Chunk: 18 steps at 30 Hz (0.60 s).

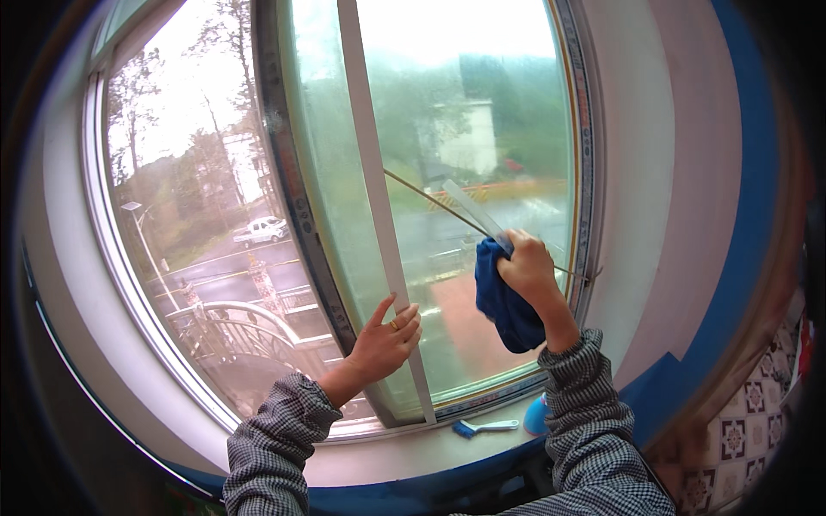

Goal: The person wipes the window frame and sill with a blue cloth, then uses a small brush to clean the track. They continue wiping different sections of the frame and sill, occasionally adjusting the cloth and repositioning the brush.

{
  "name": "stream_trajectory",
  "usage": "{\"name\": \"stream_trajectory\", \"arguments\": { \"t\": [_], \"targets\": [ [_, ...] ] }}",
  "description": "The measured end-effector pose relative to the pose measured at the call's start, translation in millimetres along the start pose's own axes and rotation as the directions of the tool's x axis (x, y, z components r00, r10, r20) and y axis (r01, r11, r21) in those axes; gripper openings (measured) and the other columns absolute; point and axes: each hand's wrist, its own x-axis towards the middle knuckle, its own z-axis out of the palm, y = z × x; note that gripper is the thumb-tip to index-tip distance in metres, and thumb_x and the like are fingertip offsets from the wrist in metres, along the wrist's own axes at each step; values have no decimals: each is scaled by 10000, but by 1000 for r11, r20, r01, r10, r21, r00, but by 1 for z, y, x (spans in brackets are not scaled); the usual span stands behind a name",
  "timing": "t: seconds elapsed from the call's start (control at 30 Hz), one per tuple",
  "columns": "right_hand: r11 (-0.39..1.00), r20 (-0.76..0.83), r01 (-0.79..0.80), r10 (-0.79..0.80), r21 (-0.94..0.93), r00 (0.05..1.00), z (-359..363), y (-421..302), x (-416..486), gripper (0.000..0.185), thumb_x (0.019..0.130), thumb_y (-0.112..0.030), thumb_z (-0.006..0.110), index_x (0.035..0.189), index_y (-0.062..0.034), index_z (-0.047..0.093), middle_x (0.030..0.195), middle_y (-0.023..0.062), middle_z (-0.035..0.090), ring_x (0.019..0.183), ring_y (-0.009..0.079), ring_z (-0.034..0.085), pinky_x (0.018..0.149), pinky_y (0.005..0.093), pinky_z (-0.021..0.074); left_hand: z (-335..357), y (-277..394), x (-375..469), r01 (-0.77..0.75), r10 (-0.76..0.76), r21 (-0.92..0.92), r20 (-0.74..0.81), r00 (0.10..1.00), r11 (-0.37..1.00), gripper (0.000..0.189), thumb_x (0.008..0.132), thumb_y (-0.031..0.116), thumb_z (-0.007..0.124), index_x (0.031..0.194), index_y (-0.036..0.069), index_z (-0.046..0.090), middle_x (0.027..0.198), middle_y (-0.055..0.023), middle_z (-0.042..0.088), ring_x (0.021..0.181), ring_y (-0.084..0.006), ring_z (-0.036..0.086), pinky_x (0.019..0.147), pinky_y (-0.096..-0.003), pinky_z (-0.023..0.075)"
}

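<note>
My right hand point(530, 266) is closed on a dark blue cloth point(506, 303) in front of the right window pane point(413, 129). The cloth hangs below the fist, beside a thin stick point(435, 201) that runs slanting across the pane. A pale flat strip point(474, 209) rises at the fist; whether it is held or reflected, I cannot tell. My left hand point(386, 338), with a ring on one finger, rests its spread fingers on a narrow light vertical bar point(381, 193) of the window.
On the white windowsill point(374, 461) lie a blue-bristled brush point(484, 427) with a light handle and a blue object point(535, 416), partly hidden by my right sleeve. The dark frame upright point(284, 142) stands left of my hands. Patterned floor tiles point(734, 438) show at lower right.
</note>
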Motion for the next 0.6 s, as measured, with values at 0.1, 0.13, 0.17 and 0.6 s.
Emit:
{"name": "stream_trajectory", "arguments": {
  "t": [0.1, 0.13, 0.17, 0.6],
  "targets": [
    [961, 204, -20, -38, 274, 978, 1, -14, -8, 234, 772, -176, 621, 934, -11, 647, 859, 237, 657, 829, 453, 634, 730, 489, 512, -12, -10, -21, 63, -63, 9, 42, 997, 998, 142, 757, 137, 651, 885, 74, 657, 1071, -79, 645, 1182, -211, 582, 1130, -547, 296],
    [935, 287, -78, -26, 345, 958, 2, -20, -10, 236, 768, -177, 620, 924, -2, 646, 831, 252, 654, 818, 459, 632, 721, 487, 509, -19, -15, -32, 110, -110, 4, 31, 993, 994, 145, 755, 145, 658, 883, 78, 657, 1080, -82, 642, 1181, -214, 581, 1125, -548, 299],
    [932, 281, -31, -77, 361, 956, 3, -27, -11, 235, 767, -177, 618, 912, 7, 644, 808, 259, 648, 806, 463, 630, 709, 480, 508, -26, -21, -42, 155, -155, 9, 3, 988, 988, 147, 753, 153, 666, 881, 82, 656, 1089, -85, 638, 1180, -218, 580, 1121, -548, 302],
    [712, 501, -119, -354, 692, 790, 58, -133, -81, 400, 727, -62, 605, 1115, 23, 655, 817, 170, 681, 766, 158, 635, 730, 316, 518, -76, -37, -90, 358, -373, -128, -120, 920, 925, 366, 774, -60, 572, 1100, 56, 691, 1291, -156, 552, 1219, -350, 537, 1023, -443, 437]
  ]
}}
